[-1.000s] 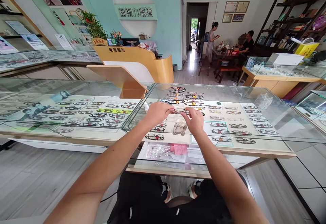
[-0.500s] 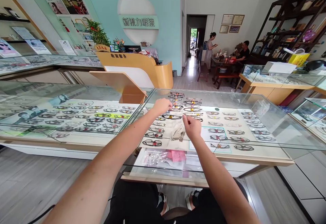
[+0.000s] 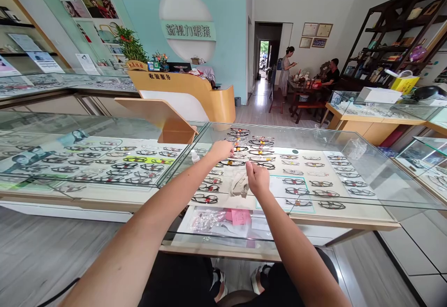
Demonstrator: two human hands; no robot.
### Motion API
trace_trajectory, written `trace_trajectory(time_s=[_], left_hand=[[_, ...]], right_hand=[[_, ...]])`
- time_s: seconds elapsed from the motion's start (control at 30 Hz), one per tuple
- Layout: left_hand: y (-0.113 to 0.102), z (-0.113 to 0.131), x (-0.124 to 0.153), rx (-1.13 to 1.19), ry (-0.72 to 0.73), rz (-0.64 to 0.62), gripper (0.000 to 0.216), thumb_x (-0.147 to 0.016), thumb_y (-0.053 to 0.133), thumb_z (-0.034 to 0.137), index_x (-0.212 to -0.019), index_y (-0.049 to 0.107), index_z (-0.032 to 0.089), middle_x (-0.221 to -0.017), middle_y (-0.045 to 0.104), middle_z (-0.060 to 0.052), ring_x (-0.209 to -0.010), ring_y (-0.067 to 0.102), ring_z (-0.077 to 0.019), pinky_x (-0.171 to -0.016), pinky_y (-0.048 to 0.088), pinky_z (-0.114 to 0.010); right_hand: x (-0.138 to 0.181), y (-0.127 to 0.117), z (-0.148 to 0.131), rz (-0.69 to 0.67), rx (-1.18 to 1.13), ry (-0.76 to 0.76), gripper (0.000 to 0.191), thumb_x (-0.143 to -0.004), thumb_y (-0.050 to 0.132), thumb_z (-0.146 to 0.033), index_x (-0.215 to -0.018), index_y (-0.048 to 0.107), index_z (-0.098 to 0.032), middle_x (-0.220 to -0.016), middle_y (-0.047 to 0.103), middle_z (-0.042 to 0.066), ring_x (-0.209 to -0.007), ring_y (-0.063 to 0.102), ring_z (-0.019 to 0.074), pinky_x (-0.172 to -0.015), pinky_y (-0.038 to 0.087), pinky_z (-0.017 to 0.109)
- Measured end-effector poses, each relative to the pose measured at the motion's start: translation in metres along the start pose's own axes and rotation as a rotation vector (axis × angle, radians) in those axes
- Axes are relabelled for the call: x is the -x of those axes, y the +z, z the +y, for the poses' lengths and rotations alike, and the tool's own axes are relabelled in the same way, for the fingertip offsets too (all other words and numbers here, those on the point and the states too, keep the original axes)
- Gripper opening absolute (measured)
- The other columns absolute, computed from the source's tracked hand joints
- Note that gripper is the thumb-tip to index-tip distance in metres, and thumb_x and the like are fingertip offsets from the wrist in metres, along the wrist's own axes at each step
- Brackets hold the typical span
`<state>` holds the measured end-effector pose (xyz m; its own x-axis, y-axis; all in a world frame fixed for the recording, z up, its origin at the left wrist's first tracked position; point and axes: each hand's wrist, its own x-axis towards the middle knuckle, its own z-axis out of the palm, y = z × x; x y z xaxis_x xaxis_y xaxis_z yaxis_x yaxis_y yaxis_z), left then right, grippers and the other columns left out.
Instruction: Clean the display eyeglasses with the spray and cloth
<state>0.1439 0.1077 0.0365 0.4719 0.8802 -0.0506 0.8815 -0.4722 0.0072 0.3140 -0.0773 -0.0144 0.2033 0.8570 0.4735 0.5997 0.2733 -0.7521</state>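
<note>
A dark pair of eyeglasses (image 3: 233, 162) with a small yellow tag is between my two hands over the glass display counter (image 3: 307, 139). My left hand (image 3: 221, 151) is closed at its left side, fingertips pinched. On its right, my right hand (image 3: 257, 177) is curled in a fist with the thumb at the frame's end. The fingers hide exactly where they grip. A crumpled beige cloth (image 3: 239, 185) is just left of and below my right hand; I cannot tell if they touch. Beyond my hands stand two columns of eyeglasses (image 3: 262, 146) with coloured tags.
A small white bottle (image 3: 194, 156) stands left of my left forearm. Below the counter's front edge, an open drawer (image 3: 185, 221) holds clear plastic bags and pink paper. A wooden board (image 3: 157, 111) leans at the back left. Two people (image 3: 286, 71) are at a far table.
The view has shifted slightly, moving the scene left and down in the picture. My hands have come slightly closer together, with the eyeglasses still between them.
</note>
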Motion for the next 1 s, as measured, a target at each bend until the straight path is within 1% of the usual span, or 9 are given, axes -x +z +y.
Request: trace_trajectory(time_s=[0.13, 0.23, 0.33, 0.47, 0.6, 0.73, 0.9, 0.97, 1.0], left_hand=[[-0.008, -0.004, -0.008, -0.001, -0.012, -0.024, 0.030, -0.078, 0.076, 0.042, -0.104, 0.089, 0.032, -0.116, 0.084, -0.010, -0.109, 0.076, -0.0296, -0.089, 0.054, -0.031], [-0.015, -0.006, -0.017, 0.004, -0.037, 0.005, 0.036, -0.083, 0.075, 0.040, -0.115, 0.087, 0.034, -0.125, 0.083, -0.007, -0.115, 0.074, -0.0284, -0.093, 0.054, -0.030], [-0.016, -0.006, -0.028, 0.011, -0.055, 0.041, 0.040, -0.087, 0.072, 0.038, -0.125, 0.084, 0.033, -0.132, 0.080, -0.009, -0.120, 0.073, -0.0289, -0.098, 0.054, -0.031], [-0.008, -0.005, -0.040, 0.024, -0.067, 0.048, 0.037, -0.086, 0.074, 0.036, -0.120, 0.086, 0.031, -0.131, 0.081, -0.010, -0.120, 0.074, -0.0297, -0.098, 0.054, -0.031], [-0.004, -0.004, -0.045, 0.045, -0.082, 0.046, 0.032, -0.084, 0.076, 0.037, -0.112, 0.088, 0.030, -0.124, 0.083, -0.010, -0.115, 0.075, -0.0285, -0.094, 0.054, -0.029], [-0.014, -0.005, -0.042, 0.077, -0.087, 0.064, 0.026, -0.083, 0.076, 0.034, -0.106, 0.089, 0.030, -0.116, 0.085, -0.010, -0.108, 0.075, -0.0278, -0.088, 0.053, -0.030], [-0.042, -0.004, -0.026, 0.160, -0.064, 0.123, 0.024, -0.084, 0.077, 0.035, -0.104, 0.089, 0.031, -0.112, 0.085, -0.007, -0.104, 0.074, -0.0270, -0.081, 0.049, -0.030], [-0.051, -0.001, -0.014, 0.229, -0.048, 0.155, 0.027, -0.085, 0.077, 0.041, -0.107, 0.089, 0.030, -0.103, 0.084, -0.006, -0.093, 0.073, -0.0249, -0.073, 0.045, -0.030], [-0.053, 0.002, -0.006, 0.293, -0.033, 0.180, 0.030, -0.086, 0.077, 0.045, -0.108, 0.089, 0.029, -0.093, 0.082, -0.005, -0.084, 0.070, -0.0232, -0.069, 0.043, -0.030]], right_hand=[[0.001, 0.001, -0.001, -0.054, -0.043, 0.016, 0.073, -0.107, 0.022, -0.075, -0.062, 0.050, -0.025, -0.054, 0.051, 0.002, -0.055, 0.043, 0.0183, -0.064, 0.023, 0.034], [0.002, 0.001, -0.002, -0.081, -0.081, 0.029, 0.075, -0.107, 0.021, -0.077, -0.062, 0.053, -0.026, -0.053, 0.051, 0.002, -0.056, 0.046, 0.0191, -0.065, 0.025, 0.033], [0.001, 0.002, -0.003, -0.093, -0.107, 0.058, 0.072, -0.105, 0.026, -0.078, -0.066, 0.056, -0.026, -0.057, 0.054, 0.001, -0.056, 0.047, 0.0192, -0.065, 0.027, 0.032], [-0.001, 0.003, -0.003, -0.065, -0.124, 0.091, 0.065, -0.106, 0.029, -0.075, -0.072, 0.056, -0.027, -0.061, 0.057, 0.001, -0.058, 0.049, 0.0195, -0.064, 0.029, 0.031], [-0.002, 0.005, -0.002, -0.048, -0.107, 0.100, 0.062, -0.108, 0.029, -0.072, -0.074, 0.053, -0.026, -0.066, 0.061, 0.002, -0.061, 0.051, 0.0194, -0.063, 0.029, 0.031], [-0.002, 0.006, -0.002, -0.071, -0.058, 0.109, 0.060, -0.109, 0.027, -0.069, -0.074, 0.049, -0.026, -0.067, 0.060, 0.001, -0.063, 0.052, 0.0190, -0.063, 0.029, 0.030], [-0.002, 0.005, -0.002, -0.067, -0.067, 0.121, 0.059, -0.108, 0.027, -0.070, -0.073, 0.045, -0.026, -0.067, 0.058, 0.000, -0.063, 0.051, 0.0184, -0.063, 0.029, 0.030], [-0.003, 0.004, -0.001, -0.056, -0.085, 0.132, 0.059, -0.108, 0.028, -0.071, -0.073, 0.045, -0.026, -0.067, 0.058, 0.000, -0.063, 0.050, 0.0184, -0.063, 0.029, 0.030], [-0.003, 0.004, -0.001, -0.049, -0.090, 0.139, 0.059, -0.107, 0.028, -0.071, -0.073, 0.046, -0.026, -0.067, 0.058, 0.000, -0.063, 0.050, 0.0184, -0.063, 0.030, 0.030]])
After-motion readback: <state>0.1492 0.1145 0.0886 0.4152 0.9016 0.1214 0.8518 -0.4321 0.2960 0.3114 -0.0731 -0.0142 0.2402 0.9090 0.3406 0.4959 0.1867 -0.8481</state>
